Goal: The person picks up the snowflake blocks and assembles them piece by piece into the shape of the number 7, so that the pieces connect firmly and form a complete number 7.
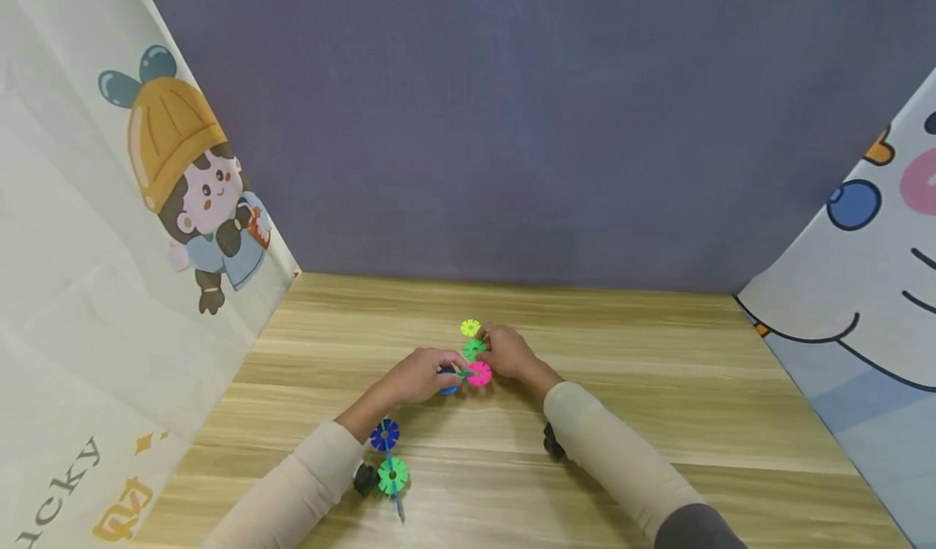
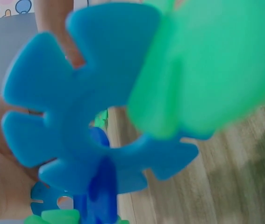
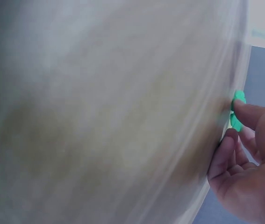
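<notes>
My left hand [image 1: 426,374] holds a chain of interlocking notched plastic discs. A dark blue disc [image 1: 384,434] and a green disc [image 1: 392,475] of the chain hang below the wrist. Close up in the left wrist view, a blue disc [image 2: 118,51] has a blurred green disc [image 2: 225,70] crossing it. My right hand [image 1: 510,352] pinches a single green disc [image 1: 474,347] between thumb and fingers, its edge also visible in the right wrist view. Between the hands a pink disc [image 1: 478,373] sits right by the left fingertips.
A yellow disc [image 1: 470,327] lies on the wood-grain table [image 1: 621,346] just beyond the right hand. A grey-blue panel [image 1: 512,143] rises along the table's far edge, with printed white cloths [image 1: 66,232] at the sides.
</notes>
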The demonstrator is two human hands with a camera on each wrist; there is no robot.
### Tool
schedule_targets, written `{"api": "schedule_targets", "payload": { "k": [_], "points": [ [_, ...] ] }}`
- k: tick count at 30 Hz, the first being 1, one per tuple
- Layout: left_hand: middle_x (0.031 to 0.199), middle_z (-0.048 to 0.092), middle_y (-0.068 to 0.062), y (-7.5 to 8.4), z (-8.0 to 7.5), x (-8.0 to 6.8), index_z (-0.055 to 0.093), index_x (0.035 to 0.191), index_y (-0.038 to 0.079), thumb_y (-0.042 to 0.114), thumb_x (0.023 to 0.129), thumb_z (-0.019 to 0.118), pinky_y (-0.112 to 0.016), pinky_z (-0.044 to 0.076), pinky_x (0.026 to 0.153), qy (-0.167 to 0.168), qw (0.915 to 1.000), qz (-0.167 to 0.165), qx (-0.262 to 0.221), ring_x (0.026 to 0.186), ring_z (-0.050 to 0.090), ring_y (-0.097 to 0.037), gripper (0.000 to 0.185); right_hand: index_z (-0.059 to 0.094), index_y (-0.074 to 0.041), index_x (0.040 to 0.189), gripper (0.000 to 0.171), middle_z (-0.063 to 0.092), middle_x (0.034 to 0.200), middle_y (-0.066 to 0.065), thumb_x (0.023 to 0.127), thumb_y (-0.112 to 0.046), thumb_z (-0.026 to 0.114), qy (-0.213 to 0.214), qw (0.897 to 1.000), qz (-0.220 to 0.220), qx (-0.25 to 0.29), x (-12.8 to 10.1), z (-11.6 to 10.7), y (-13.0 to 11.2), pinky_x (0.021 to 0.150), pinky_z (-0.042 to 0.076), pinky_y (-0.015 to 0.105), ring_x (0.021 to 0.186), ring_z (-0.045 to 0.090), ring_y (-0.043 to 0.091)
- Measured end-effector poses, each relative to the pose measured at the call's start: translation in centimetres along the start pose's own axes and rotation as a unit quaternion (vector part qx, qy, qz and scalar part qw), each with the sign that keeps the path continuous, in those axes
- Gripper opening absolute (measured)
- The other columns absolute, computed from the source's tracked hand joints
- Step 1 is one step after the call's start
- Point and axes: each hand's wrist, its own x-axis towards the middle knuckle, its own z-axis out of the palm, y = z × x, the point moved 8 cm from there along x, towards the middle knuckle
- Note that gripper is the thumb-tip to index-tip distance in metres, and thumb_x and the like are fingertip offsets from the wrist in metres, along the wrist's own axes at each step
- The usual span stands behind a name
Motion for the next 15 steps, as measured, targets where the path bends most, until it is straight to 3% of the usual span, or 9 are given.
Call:
{"api": "schedule_targets", "payload": {
  "k": [9, 15],
  "points": [
    [0.089, 0.072, 0.004, 0.2, 0.0, 0.0, 0.073, 0.114, 0.023, 0.018, 0.098, 0.067, -0.029, 0.049, 0.072, 0.001, 1.0, -0.007, -0.001, 0.075, 0.059, -0.008, 0.017, 0.055, -0.008, 0.096, 0.02, 0.051, 0.078, 0.0, 0.092, -0.013, 0.075, -0.012, 0.999, -0.004, 0.042, -0.5, -0.5, 0.4, 0.062, 0.041, 0.025, 0.068, 0.048, 0.013],
    [0.087, 0.071, 0.005, 0.4, 0.1, 0.2, 0.073, 0.112, 0.023, 0.018, 0.098, 0.067, -0.029, 0.05, 0.072, 0.002, 1.0, -0.007, 0.002, 0.073, 0.059, -0.008, 0.016, 0.063, -0.008, 0.096, 0.012, 0.056, 0.078, -0.001, 0.093, -0.013, 0.073, -0.02, 0.999, -0.042, 0.023, -1.3, -0.9, 0.4, 0.063, 0.042, 0.024, 0.069, 0.049, 0.011]
  ]
}}
